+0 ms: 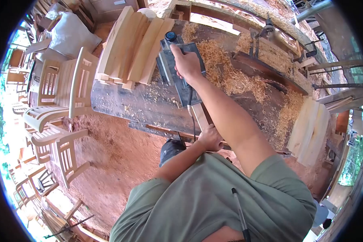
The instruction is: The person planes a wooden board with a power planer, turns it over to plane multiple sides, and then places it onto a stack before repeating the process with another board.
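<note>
My right hand (pixel 187 64) is closed around the handle of a dark electric hand planer (pixel 184 90) with a blue knob. The planer lies over a narrow wooden piece (pixel 200 114), whose near end shows below it. My left hand (pixel 210 138) is at that near end, close to my body and the bench edge, its fingers wrapped on the wood and partly hidden. A dark power cord (pixel 192 117) hangs from the planer past the left hand. Curly wood shavings (pixel 213 60) lie thick beside the planer.
Curved wooden slats (pixel 135 44) are stacked left on the workbench (pixel 125 97). More pale boards (pixel 308 129) lie at its right end. A dark curved wooden piece (pixel 266 72) rests among shavings. Wooden chairs (pixel 60 84) and a white sack (pixel 72 34) stand left.
</note>
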Demonstrator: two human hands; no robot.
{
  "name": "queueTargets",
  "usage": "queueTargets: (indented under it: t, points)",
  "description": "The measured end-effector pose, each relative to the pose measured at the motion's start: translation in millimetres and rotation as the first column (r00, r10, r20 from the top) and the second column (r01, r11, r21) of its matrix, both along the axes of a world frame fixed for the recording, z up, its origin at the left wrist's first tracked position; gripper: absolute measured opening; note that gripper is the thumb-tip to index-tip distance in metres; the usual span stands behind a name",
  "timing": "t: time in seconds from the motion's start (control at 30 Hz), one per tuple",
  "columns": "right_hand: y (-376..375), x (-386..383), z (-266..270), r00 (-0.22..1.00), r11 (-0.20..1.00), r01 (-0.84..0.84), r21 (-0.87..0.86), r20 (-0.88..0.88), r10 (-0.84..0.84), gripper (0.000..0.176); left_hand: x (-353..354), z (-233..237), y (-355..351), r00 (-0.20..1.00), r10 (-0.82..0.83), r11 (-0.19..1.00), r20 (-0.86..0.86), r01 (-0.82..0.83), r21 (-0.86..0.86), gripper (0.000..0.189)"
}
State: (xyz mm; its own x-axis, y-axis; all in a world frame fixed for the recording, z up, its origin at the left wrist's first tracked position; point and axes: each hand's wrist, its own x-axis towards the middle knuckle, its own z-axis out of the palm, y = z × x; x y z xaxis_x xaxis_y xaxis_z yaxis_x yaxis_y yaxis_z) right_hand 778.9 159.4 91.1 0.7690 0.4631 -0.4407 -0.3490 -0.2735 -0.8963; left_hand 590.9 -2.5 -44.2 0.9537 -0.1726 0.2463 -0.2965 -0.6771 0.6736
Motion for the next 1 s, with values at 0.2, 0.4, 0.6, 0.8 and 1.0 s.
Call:
queueTargets:
  t: [0.2, 0.4, 0.6, 0.8, 1.0]
  points:
    - [8.9, 9.7, -12.5, 0.999, 0.992, 0.039, 0.121, -0.018, -0.037, 0.056, -11.6, 12.9, 4.9, 0.994, -0.012, 0.996, -0.110, 0.002, -0.090, 0.032]
    - [-152.8, -33.5, 15.6, 0.999, 0.996, -0.046, 0.080, -0.019, 0.047, 0.056, -96.1, 45.2, 80.9, 0.851, 0.519, 0.784, -0.076, -0.509, -0.354, 0.016]
    - [-351.1, -81.8, 28.7, 1.000, 0.955, 0.015, -0.298, 0.024, -0.008, 0.053, -50.3, 12.6, 90.6, 0.627, 0.722, 0.615, -0.291, -0.775, -0.145, 0.025]
    - [-501.6, -140.6, 33.0, 0.978, 0.877, 0.176, -0.447, -0.021, -0.207, 0.054, 34.8, 18.3, 23.9, 0.629, 0.759, 0.635, -0.170, -0.772, -0.020, 0.031]
    - [-560.0, -175.9, 27.6, 0.950, 0.869, 0.265, -0.419, -0.041, -0.309, 0.049, 62.3, -33.0, 0.1, 0.641, 0.766, 0.629, -0.045, -0.762, -0.154, 0.027]
